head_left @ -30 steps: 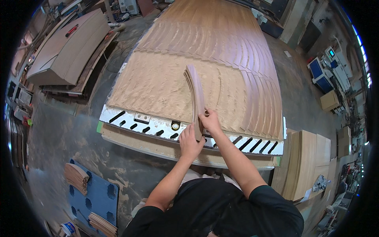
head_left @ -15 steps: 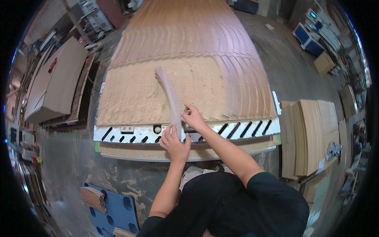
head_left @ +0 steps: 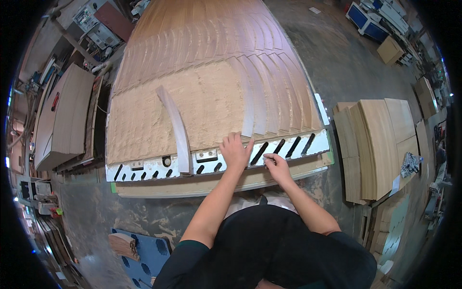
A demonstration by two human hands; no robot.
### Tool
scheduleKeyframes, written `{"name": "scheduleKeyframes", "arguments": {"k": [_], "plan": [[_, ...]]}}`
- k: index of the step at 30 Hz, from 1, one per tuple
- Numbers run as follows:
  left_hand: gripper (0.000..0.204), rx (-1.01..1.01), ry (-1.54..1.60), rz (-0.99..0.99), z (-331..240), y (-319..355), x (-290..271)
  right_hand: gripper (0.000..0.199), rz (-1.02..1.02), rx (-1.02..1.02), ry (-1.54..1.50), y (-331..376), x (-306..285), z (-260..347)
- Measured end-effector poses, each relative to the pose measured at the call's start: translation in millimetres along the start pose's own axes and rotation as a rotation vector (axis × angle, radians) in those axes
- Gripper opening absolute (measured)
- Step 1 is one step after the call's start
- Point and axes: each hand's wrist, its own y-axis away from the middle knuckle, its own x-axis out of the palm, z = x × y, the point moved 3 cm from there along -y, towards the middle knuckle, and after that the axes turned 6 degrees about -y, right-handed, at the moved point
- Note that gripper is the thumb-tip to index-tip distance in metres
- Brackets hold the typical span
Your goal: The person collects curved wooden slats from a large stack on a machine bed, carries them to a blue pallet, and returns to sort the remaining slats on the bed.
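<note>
My left hand [head_left: 235, 150] lies flat with fingers stretched out over the near edge of the dust-covered bed [head_left: 139, 115], its fingertips near the lower end of a laid curved wooden strip [head_left: 247, 103]. Close to the white slotted rail [head_left: 320, 139], my right hand [head_left: 277, 169] is closed, thumb and fingers pressed together; what they hold, if anything, is too small to make out. To the left of both hands, untouched, a loose curved wooden strip [head_left: 177, 126] rests across the bed, its near end over the rail.
Rows of curved strips [head_left: 192, 43] cover the far part of the bed. Stacked boards stand at the left [head_left: 67, 113] and wooden panels at the right [head_left: 373, 144]. On the floor at lower left, a blue mat [head_left: 149, 260] bears a bundle of curved pieces [head_left: 123, 244].
My left hand has let go of the loose strip and moved right to the laid strips. My right hand has shifted right and nearer, to the slotted rail. The head view has turned rightward.
</note>
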Motion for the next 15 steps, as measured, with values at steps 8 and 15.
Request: {"name": "scheduleKeyframes", "arguments": {"k": [8,15], "plan": [[0.049,-0.075,-0.018,0.023,-7.5,-18.3,11.2,0.030,0.006,0.085,-0.170,-7.4,-47.1,-3.1],[0.048,-0.108,0.048,-0.058,-11.1,-24.8,19.6,0.032,0.131,0.089,-0.289,-44.4,-35.2,43.3]]}}
